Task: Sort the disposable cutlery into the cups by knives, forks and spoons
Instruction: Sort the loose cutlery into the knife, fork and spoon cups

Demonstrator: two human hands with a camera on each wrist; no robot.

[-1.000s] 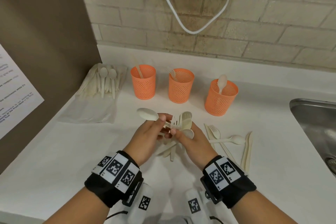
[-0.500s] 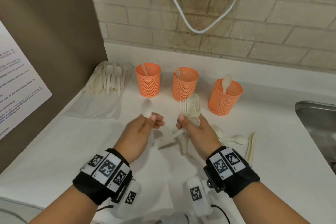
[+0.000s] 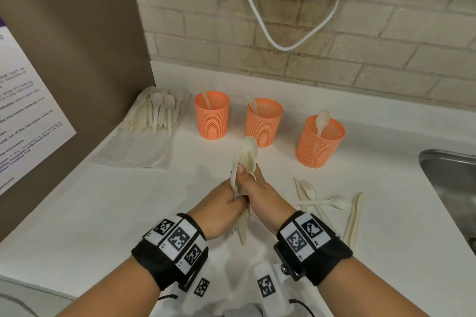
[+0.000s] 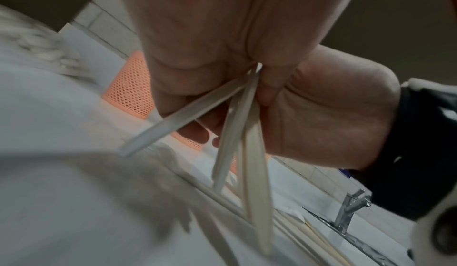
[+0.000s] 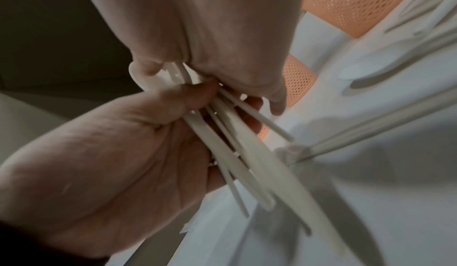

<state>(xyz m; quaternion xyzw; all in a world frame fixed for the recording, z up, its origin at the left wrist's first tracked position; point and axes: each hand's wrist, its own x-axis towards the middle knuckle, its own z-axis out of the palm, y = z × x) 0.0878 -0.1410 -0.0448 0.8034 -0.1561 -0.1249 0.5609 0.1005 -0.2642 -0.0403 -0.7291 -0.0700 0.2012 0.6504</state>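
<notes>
Both hands grip one bunch of cutlery (image 3: 246, 162) above the surface — the left hand (image 3: 222, 204) and right hand (image 3: 260, 194) pressed close together. The bunch stands upright, spoon bowls on top, handles pointing down. It looks like mostly spoons. The spoon cup (image 3: 319, 141) sits ahead to the right — nearer the right hand.

cups (image 3: 262, 123): orange mesh | cutlery (image 3: 332, 202): cream | wristbands (image 3: 175, 244): black, checkered tags

Black wristbands (image 3: 171, 252) with white square-coded tags, bare forearms.
</notes>
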